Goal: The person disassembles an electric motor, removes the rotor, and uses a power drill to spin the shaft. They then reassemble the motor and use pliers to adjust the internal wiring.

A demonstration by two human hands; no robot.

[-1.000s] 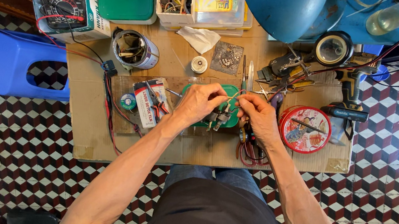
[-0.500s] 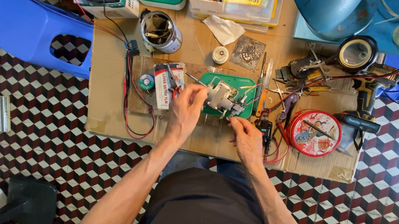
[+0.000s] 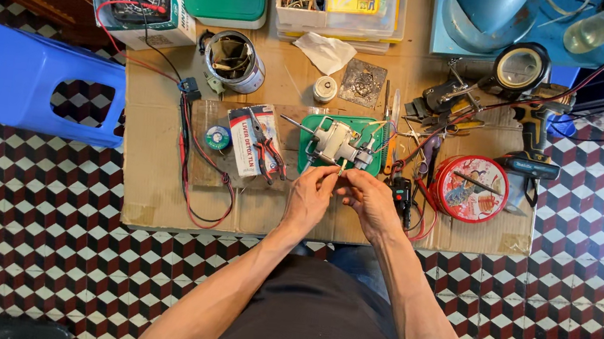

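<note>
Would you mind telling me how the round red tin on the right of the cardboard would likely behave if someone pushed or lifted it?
The round red tin lies flat and is wide and shallow, so it would probably slide, not tip or roll. It looks like thin metal, so likely stiff and light. A thin tool lies across its lid and would probably slip off if the tin were lifted or tilted.
</note>
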